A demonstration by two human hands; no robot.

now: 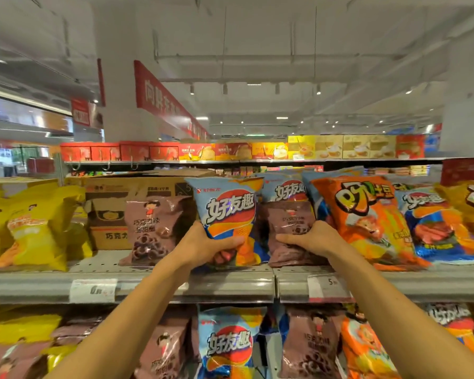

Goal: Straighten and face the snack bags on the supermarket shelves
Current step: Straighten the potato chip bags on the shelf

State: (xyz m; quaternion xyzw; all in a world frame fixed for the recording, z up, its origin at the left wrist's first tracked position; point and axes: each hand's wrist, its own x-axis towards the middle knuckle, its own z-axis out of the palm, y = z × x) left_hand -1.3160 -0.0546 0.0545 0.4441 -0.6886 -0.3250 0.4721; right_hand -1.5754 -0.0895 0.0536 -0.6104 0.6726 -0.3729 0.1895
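Note:
My left hand (208, 246) grips the lower part of a light blue chip bag (227, 212), which stands upright and faces me at the middle of the upper shelf (175, 285). Right beside it, my right hand (311, 237) grips a brown chocolate ring bag (288, 217) that leans back against more blue bags (285, 188). Another brown ring bag (153, 231) stands to the left, in front of a cardboard box (126, 192). An orange bag (367, 217) leans to the right of my right hand.
Yellow bags (30, 222) fill the shelf's left end; blue and orange bags (433, 222) crowd the right end. Price tags (93, 290) sit on the shelf rail. The lower shelf holds brown, blue and orange bags (227, 343). Boxed goods (257, 150) line a far shelf.

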